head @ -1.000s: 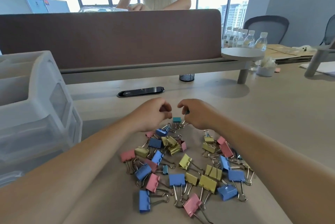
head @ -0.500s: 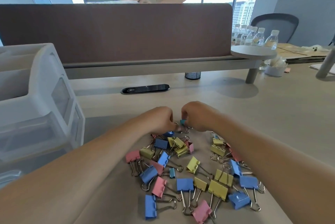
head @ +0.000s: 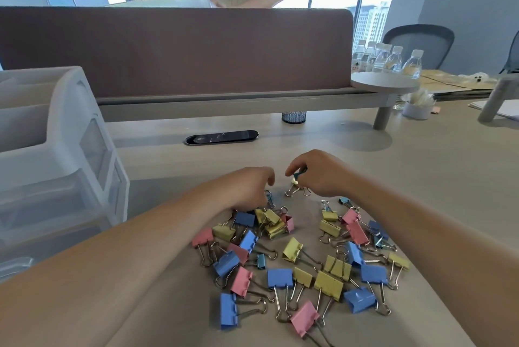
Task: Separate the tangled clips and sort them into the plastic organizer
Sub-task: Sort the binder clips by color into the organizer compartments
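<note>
Where both hands meet at the far edge of the heap, the holdings are listed thus. Entry one, right hand (head: pixel 320 175): grip clamped on a small teal clip (head: pixel 299 176), pinched between thumb and fingers, its wire handles hanging below. Entry two, left hand (head: pixel 247 189): fingers curled downward just beside a second teal clip (head: pixel 270 200); whether this grip is closed on anything cannot be told. Entry three, pile of clips (head: pixel 276 278): blue, pink and yellow, many tangled together, lying on the desk (head: pixel 421 192) between the forearms. Entry four, plastic organizer (head: pixel 64 155): translucent, with drawers, standing at the desk's left, well apart from the pile.
</note>
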Tool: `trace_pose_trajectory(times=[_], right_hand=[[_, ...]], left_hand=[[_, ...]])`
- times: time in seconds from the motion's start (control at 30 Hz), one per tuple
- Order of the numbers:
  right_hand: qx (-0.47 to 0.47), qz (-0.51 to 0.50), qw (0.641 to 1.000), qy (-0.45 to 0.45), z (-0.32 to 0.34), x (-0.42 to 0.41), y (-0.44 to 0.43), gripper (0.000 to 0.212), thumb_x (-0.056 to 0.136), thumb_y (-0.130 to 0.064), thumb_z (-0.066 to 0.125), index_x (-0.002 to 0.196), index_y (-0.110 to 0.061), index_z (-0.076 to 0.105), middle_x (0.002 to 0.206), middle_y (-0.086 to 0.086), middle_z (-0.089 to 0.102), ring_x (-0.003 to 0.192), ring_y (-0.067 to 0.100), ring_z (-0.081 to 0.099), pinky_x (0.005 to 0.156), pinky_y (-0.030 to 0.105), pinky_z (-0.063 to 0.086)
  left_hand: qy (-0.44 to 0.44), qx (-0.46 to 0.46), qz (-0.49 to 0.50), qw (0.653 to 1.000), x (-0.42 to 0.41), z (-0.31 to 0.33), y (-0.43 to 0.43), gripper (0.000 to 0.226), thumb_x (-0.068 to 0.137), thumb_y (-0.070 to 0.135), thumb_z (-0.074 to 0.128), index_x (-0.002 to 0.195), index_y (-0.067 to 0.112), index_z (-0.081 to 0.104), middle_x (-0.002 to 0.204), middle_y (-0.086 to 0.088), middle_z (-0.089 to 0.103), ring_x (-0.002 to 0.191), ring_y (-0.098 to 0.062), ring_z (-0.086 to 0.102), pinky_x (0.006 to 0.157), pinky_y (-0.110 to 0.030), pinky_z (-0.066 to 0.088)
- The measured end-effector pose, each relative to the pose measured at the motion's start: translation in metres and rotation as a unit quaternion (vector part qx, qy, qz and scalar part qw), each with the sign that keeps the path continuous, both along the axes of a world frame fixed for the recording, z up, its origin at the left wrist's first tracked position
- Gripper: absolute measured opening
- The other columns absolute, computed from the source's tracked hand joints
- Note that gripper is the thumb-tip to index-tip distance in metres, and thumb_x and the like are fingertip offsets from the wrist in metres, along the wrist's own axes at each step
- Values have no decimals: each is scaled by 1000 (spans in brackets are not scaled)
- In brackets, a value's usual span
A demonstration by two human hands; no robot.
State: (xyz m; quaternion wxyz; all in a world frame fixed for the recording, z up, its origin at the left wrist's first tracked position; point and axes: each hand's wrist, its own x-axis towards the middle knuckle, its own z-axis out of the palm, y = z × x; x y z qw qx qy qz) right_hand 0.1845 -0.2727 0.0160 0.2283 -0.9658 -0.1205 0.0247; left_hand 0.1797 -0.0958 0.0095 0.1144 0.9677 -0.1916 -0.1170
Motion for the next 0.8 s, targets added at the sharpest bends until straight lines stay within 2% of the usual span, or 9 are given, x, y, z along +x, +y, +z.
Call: trace_pose_trajectory(times=[0.07, 0.2, 0.27, 0.43, 0.53, 0.6, 0.7, 0.73, 0.8], right_hand=[[-3, -7, 1000, 3, 0, -2, -2, 32, 89, -4, 55, 110, -20, 74, 111, -3, 66, 91, 10, 59, 64, 15, 42], [-6, -23, 1000, 4, 0, -6, -9, 29, 87, -7, 55, 103, -22, 74, 100, -5, 63, 81, 9, 59, 57, 17, 40], [-11, -27, 1000, 8, 1, -9, -12, 28, 87, -7, 54, 100, -23, 73, 99, -4, 63, 79, 11, 61, 57, 19, 42], [-19, -44, 999, 17, 2, -15, -19, 23, 88, -10, 52, 94, -16, 73, 83, -5, 64, 54, 6, 50, 47, 17, 37], [-33, -39, 999, 18, -1, -15, -27, 9, 86, -24, 67, 89, -15, 70, 86, 2, 68, 60, 11, 54, 54, 21, 43], [-57, -46, 997, 36, -1, -14, -32, 23, 82, -36, 76, 81, -16, 65, 82, 5, 69, 62, 15, 56, 60, 28, 47], [-182, -56, 979, 78, 4, -15, -34, 44, 85, -50, 68, 87, -6, 66, 87, 10, 71, 69, 19, 55, 69, 32, 52], [-214, -55, 971, 91, 4, -17, -34, 52, 86, -53, 65, 86, -2, 64, 83, 10, 68, 68, 20, 53, 67, 30, 50], [-221, -57, 967, 112, 5, -24, -32, 57, 83, -59, 65, 76, -3, 58, 72, 5, 56, 63, 18, 47, 61, 27, 43]], left_hand=[[2, 8, -20, 1000, -3, 2, 0, 38, 93, 16, 57, 129, 24, 49, 102, 4, 48, 75, -12, 49, 52, -23, 33], [-15, 27, -36, 999, -5, 4, -1, 24, 94, 15, 55, 116, 23, 55, 87, 7, 47, 61, -6, 43, 46, -21, 31], [-24, 39, -45, 998, -6, 5, -1, 20, 95, 18, 57, 114, 23, 55, 81, 10, 44, 61, -5, 43, 46, -20, 31], [-49, 52, -63, 995, -3, 3, 0, 13, 91, 24, 62, 101, 21, 55, 93, 2, 53, 66, -11, 48, 51, -24, 37], [-49, 45, -65, 996, -4, 4, -3, 8, 90, 22, 62, 94, 20, 55, 88, 3, 52, 66, -10, 45, 54, -24, 35], [-41, 31, -62, 997, -5, 4, -6, 5, 91, 20, 60, 93, 21, 55, 85, 5, 52, 66, -8, 45, 53, -23, 34], [-55, 6, -64, 996, -7, 5, -11, 3, 93, 19, 55, 93, 22, 53, 92, 3, 55, 72, -10, 48, 57, -23, 36], [-66, -3, -63, 996, -7, 7, -13, 3, 94, 19, 54, 93, 22, 52, 95, 2, 56, 77, -13, 50, 60, -25, 39], [-83, -23, -60, 994, -7, 10, -18, 2, 93, 19, 53, 92, 20, 51, 96, 0, 57, 84, -20, 55, 67, -31, 44]])
